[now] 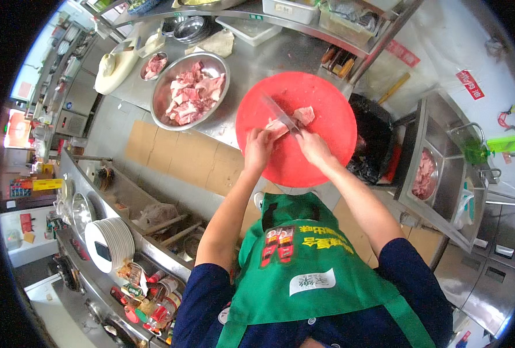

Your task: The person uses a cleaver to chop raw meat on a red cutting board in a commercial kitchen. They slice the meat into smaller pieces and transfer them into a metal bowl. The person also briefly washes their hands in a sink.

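Note:
A round red cutting board [309,161] lies before me on the steel counter. On it my right hand [311,145] grips the handle end of a cleaver [277,109], whose broad blade points up and left across the meat. My left hand [258,145] presses on a strip of raw meat [276,127] just left of the blade, its fingers bent over the near end. Another chunk of raw meat [304,115] lies right of the blade. Left of the board, a steel bowl [223,93] holds many cut pieces of raw meat [192,93].
Beyond the big bowl are a small bowl of meat [154,66], a white oval board [118,74] and a white tray [251,32]. A steel shelf edge [301,27] runs above the counter's back. A black-lined bin [372,130] and a sink [451,130] are at right.

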Demonstrator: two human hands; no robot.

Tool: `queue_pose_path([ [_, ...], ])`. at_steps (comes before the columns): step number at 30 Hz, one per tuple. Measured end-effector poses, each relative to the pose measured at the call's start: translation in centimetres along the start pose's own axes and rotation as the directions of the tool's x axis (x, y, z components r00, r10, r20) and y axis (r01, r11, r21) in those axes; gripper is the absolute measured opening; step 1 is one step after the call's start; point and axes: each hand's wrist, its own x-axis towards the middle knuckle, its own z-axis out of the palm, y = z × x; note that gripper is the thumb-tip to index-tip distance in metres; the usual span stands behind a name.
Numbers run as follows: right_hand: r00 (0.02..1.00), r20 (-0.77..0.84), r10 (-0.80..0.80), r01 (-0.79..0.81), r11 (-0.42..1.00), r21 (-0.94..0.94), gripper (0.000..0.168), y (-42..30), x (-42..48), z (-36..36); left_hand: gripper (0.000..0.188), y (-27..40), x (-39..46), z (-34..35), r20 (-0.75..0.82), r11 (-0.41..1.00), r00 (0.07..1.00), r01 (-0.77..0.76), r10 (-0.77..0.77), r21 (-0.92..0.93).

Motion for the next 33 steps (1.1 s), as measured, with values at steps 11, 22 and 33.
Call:
queue_pose_path([
  [11,0.788,-0.576,-0.218,0.44,0.853,0.28,0.03,-15.2,1.2,-14.8,0.018,-0.7,-1.9,-2.0,-0.096,0.996,0.993,0.072,-0.075,-0.044],
  [22,0.841,-0.451,-0.297,0.403,0.902,0.158,0.023,-14.3,0.7,-12.7,0.014,-2.3,-3.7,-2.6,-0.188,0.984,0.97,0.131,-0.152,-0.119],
  [33,0.988,0.15,0.031,-0.03,1.0,-0.009,0.035,-3.1,-3.0,3.9,0.04,1.5,-3.5,-1.0,-0.094,0.986,0.982,0.164,-0.165,-0.017],
])
